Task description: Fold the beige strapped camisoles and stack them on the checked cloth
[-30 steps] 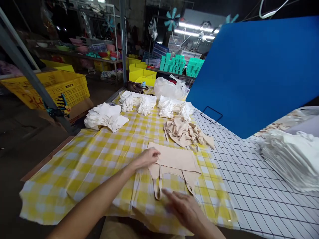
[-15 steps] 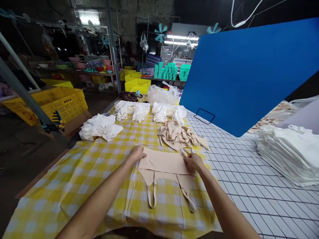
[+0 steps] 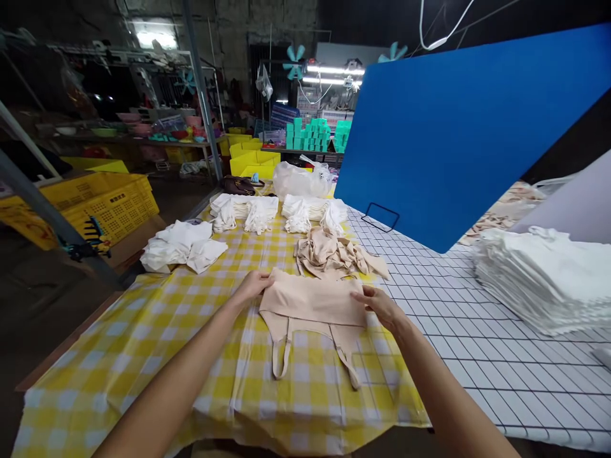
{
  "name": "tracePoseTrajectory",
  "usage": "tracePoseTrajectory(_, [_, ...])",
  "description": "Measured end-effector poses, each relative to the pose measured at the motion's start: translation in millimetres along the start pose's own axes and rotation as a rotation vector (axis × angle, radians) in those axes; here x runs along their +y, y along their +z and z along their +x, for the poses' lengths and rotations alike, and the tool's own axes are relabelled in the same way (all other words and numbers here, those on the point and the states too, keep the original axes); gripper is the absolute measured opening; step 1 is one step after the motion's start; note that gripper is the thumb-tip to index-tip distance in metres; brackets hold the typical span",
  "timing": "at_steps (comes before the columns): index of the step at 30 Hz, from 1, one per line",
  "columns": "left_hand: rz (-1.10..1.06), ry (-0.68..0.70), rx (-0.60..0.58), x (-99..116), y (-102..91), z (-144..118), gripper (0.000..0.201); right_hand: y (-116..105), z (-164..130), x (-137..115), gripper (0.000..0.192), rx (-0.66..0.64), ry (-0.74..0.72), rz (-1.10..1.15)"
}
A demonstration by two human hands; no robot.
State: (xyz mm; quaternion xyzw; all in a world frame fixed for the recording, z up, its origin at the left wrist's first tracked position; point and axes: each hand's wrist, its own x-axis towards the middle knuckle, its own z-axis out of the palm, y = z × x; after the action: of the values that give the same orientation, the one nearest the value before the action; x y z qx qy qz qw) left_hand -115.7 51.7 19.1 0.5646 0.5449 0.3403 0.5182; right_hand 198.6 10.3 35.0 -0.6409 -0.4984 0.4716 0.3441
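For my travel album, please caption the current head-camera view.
Both hands hold a beige strapped garment over a yellow-and-white checked cloth, white bundles beyond.

Light falls evenly and moderately at the fingers (image 3: pixel 365 296), where the garment (image 3: pixel 312 302) shows fairly crisp edges and only faint, soft shadows. Well beyond them, two tubes (image 3: pixel 334 70) glare white; farther left, a lamp (image 3: pixel 155 39) burns out into a hazy patch, and the wall (image 3: pixel 272 19) between looks dim. Left of the fingers, the floor (image 3: pixel 28 331) sinks almost to black. Far right of them, the pile (image 3: pixel 539 273) looks stretched and soft.
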Motion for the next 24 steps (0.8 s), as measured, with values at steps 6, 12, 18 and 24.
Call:
tracePoseTrajectory(6, [-0.297, 0.202, 0.065, 48, -16.2, -5, 0.052, -17, -15, -45, 0.040, 0.068, -0.260, 0.236])
tracePoseTrajectory(12, [0.024, 0.514, 0.146, 63, -33.6, -47, 0.027, -31, -59, -64, 0.027, 0.094, -0.521, -0.055])
tracePoseTrajectory(18, [0.474, 0.478, -0.137, -30, -21.4, -129, 0.025, -13, -116, 29, 0.008, -0.205, -0.534, -0.517])
tracePoseTrajectory(24, [0.780, 0.577, -0.212, -75, -3.3, -166, 0.031, 5, -149, 85, 0.028, -0.198, -0.572, -0.733])
